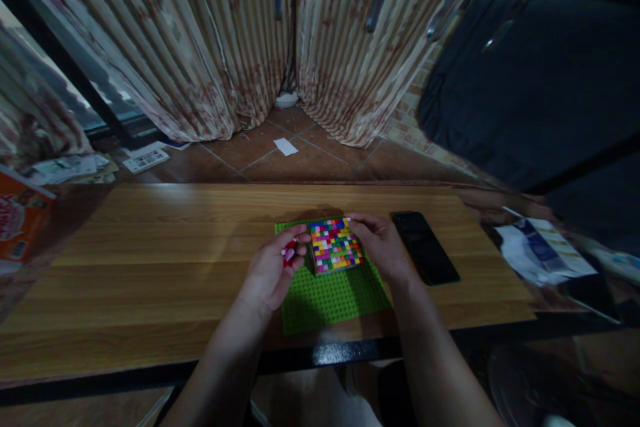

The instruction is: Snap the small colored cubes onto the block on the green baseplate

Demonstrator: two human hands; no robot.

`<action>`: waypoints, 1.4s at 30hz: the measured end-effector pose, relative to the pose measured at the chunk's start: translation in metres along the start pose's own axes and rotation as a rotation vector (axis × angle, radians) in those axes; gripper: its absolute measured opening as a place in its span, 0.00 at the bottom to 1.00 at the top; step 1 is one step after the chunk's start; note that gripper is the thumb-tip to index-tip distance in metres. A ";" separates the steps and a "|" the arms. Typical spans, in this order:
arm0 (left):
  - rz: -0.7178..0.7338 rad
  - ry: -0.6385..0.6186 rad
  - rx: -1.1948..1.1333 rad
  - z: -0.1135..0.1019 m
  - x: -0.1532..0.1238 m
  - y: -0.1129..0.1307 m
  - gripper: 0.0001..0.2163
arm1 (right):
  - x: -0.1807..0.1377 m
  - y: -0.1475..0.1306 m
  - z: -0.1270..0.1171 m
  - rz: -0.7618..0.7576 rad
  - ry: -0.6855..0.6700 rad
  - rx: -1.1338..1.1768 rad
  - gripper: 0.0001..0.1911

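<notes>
A green studded baseplate (327, 303) lies on the wooden table in front of me. On it sits a rectangular block of small multicoloured toy bricks (336, 244), its top a patchwork of many colours. My left hand (273, 267) is just left of the block, palm turned up, with its fingers curled around several loose pink and red toy bricks (289, 252). At the block's far right corner, the thumb and forefinger of my right hand (380, 243) are closed together, touching the edge beside a small white piece. Whether they pinch that piece is too small to tell.
A black phone (425, 247) lies right of my right hand on the wooden table (150, 267). Papers and a bag (545, 250) are beyond the table's right end. An orange box (23, 217) stands past the left end. Striped curtains (240, 47) hang behind the table.
</notes>
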State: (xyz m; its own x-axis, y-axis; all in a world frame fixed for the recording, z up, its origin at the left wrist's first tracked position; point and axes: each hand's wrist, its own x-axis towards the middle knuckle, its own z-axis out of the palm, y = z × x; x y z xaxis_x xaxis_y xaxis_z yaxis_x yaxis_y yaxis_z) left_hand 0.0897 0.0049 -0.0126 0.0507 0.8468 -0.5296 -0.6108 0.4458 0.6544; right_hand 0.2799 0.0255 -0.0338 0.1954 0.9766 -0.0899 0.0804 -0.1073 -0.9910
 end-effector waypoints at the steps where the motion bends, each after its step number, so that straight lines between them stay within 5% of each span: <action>1: -0.001 -0.003 0.001 0.000 0.000 -0.001 0.06 | 0.000 0.000 0.000 -0.010 -0.017 -0.005 0.15; 42: 0.108 -0.051 -0.038 0.004 0.005 -0.017 0.11 | 0.011 0.010 0.008 -0.019 -0.163 0.122 0.16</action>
State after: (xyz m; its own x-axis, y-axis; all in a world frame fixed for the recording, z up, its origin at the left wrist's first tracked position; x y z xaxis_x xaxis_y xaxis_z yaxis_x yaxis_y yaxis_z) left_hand 0.1032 0.0026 -0.0241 0.0230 0.9033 -0.4284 -0.6443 0.3411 0.6845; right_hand 0.2752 0.0370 -0.0453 0.0331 0.9966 -0.0758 -0.0381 -0.0745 -0.9965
